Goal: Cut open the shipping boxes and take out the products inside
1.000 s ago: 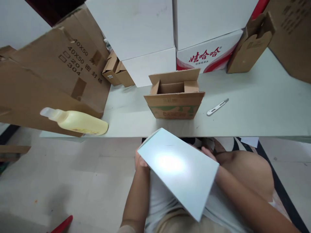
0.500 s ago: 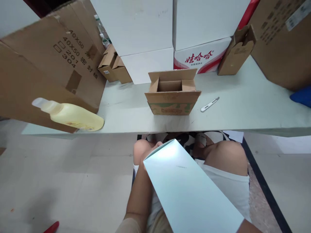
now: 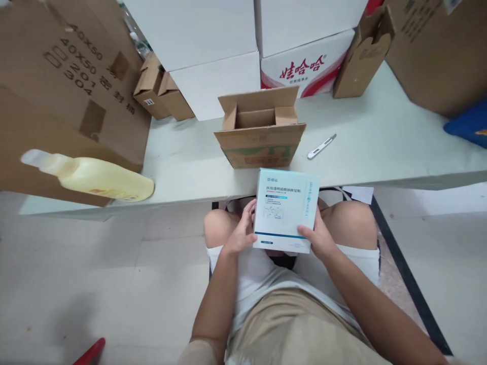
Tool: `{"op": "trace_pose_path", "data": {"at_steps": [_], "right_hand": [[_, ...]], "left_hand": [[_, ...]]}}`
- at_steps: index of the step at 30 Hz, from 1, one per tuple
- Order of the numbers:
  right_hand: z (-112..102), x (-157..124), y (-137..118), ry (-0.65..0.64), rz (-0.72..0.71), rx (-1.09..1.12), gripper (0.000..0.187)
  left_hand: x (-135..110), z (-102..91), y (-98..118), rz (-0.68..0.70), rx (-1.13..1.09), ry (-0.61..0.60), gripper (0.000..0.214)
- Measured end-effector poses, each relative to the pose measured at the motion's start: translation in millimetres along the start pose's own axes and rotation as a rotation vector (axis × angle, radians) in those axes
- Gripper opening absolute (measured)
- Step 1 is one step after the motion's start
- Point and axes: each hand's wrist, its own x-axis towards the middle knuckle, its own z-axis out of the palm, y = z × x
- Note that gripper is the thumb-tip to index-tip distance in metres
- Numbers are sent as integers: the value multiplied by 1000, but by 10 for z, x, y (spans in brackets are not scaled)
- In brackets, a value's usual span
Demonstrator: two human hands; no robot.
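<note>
Pale tiled floor (image 3: 160,289), dark diagonal stripe (image 3: 411,294) at right, pale greenish table (image 3: 380,147), soft shadow (image 3: 74,317) lower left

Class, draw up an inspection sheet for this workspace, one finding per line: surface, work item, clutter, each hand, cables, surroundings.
Surface: pale green tabletop, its front edge just beyond the person's knees.
Work item: pale blue printed box, held between both hands, printed face toward the camera.
Clutter: brown carton with open top flaps; scalpel-like knife to its right; yellow bottle near the front edge at left; red-lettered white carton behind.
Left hand: grips the box's left side.
Right hand: grips the right side, thumb on the printed face.
Cables: nothing seen.
Surroundings: pale floor; red object at lower left, too cropped to identify.
</note>
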Motion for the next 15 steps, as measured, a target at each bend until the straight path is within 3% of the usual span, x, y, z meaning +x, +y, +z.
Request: {"op": "trace_pose_path", "data": {"at_steps": [3, 7, 11, 13, 15], "right_hand": [[-14, -5, -61, -42, -14, -76, 100], [-40, -44, -34, -77, -43, -104, 102], [-27, -121, -28, -90, -110, -154, 95], [-28, -107, -149, -94, -164, -195, 89], [-29, 16, -428, -71, -256, -248, 88]], "left_hand": [[28, 83, 72, 15, 100, -35, 124], [70, 108, 45, 69, 118, 17, 124], [41, 128, 36, 223, 182, 59, 112], [98, 134, 167, 340, 265, 9, 101], [292, 146, 467, 467, 383, -67, 102]]}}
